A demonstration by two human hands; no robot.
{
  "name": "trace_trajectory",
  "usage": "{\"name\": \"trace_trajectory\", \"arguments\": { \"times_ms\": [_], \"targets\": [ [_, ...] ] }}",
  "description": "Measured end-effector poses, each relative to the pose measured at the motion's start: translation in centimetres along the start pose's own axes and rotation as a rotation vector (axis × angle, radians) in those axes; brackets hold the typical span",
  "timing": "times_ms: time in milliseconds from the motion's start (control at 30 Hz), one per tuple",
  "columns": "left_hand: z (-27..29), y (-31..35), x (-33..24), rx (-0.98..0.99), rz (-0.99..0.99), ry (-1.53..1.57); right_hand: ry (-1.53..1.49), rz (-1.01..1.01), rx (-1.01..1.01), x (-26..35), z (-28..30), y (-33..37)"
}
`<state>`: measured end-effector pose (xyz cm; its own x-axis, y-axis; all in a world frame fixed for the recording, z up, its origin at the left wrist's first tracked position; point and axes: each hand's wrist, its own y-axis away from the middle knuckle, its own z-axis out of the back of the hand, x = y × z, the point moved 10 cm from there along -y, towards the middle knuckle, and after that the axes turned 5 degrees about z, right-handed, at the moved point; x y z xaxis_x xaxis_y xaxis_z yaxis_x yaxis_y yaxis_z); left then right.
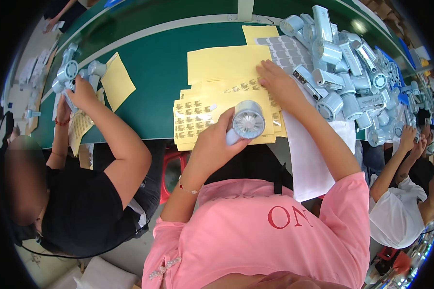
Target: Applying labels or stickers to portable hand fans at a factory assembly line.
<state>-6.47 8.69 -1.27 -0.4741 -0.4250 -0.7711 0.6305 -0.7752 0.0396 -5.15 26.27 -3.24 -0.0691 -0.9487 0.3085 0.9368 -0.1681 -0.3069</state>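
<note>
The left hand's (218, 145) grip wraps the fan (249, 121) over the sheets' (226, 65) five-o'clock side, and if the right hand (280, 87), grip unclear at the fan's one o'clock, drags, the sheets could slide askew.

Our left hand (212, 148) holds a pale blue fan (249, 122) over yellow sheets (226, 60); our right hand (282, 87) touches them.

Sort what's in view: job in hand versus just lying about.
In the job, apparently:
pale blue plastic handheld fan, in left hand
yellow paper sticker sheets, under right hand
heap of similar fans, likely

Perhaps just lying about:
plain white hanging sheet
white sheet with grey rounded patches
</note>
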Motion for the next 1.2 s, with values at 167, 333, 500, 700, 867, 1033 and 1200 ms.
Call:
{"name": "trace_trajectory", "arguments": {
  "times_ms": [167, 333, 500, 700, 867, 1033, 1200],
  "targets": [
    [0.3, 0.4, -0.5, -0.007, -0.083, -0.064, -0.066, 0.071, 0.045, 2.0, -1.0, -1.2],
    [0.4, 0.3, -0.4, -0.022, -0.103, -0.131, -0.387, 0.018, -0.167, 0.5, 5.0, -1.0],
    [0.6, 0.3, -0.6, 0.017, -0.126, -0.146, -0.059, 0.027, 0.197, -0.3, 4.3, 0.4],
    [1.5, 0.1, 0.1, -0.018, -0.034, -0.144, 0.052, 0.173, 0.274, 0.8, 3.6, 1.5],
    [3.4, 0.0, 0.8, -0.065, 0.031, -0.006, -0.021, 0.167, 0.302, 1.3, 4.0, 1.1],
    [4.1, -0.3, 2.3, -0.045, 0.168, 0.725, -0.057, 0.045, 0.447, 1.0, 3.0, 0.7],
    [2.0, -2.7, 2.0, 0.137, 0.263, 1.817, 0.135, 0.227, 0.161, 3.0, 4.5, 1.5]
  ]
}}
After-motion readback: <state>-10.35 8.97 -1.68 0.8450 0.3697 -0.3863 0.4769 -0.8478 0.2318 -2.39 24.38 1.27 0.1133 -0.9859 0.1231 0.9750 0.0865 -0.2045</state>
